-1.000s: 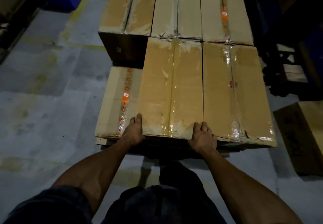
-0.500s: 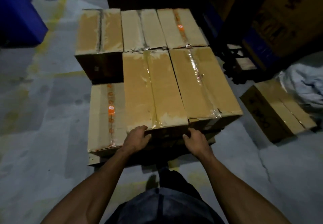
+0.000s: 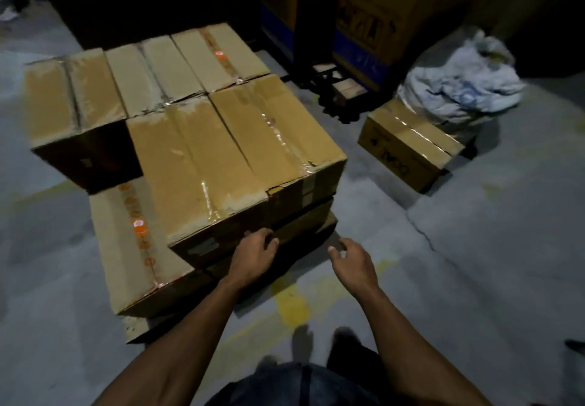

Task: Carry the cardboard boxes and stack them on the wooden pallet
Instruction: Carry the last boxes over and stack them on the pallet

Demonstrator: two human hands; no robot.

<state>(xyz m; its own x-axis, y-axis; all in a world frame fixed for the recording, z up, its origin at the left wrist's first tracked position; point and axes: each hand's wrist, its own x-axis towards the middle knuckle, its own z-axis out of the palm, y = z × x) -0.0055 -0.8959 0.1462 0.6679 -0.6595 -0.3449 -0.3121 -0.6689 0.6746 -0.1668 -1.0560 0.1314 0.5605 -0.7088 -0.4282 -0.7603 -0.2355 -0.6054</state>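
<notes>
On the wooden pallet (image 3: 136, 329), taped cardboard boxes (image 3: 196, 165) (glossy seams), stacked flush.

One head-worn view, angled forward and down

It looks from above at the stacked brown cardboard boxes (image 3: 202, 139) close ahead of the left hand (image 3: 253, 255); grey concrete floor (image 3: 474, 263) spreads beyond the right hand (image 3: 351, 260); no second view.

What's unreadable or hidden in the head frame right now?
- Pallet: only a near corner shows; the stacked boxes cover the rest.
- Lower layer: mostly hidden under the top boxes, so no count.
- Lone box on the floor: side print too dim to read.
- Big cartons at the back: cut off by the top edge, print partial.
- Left hand: contact with the box front unclear, dim.
- Right hand: fingertips blurred.
</notes>
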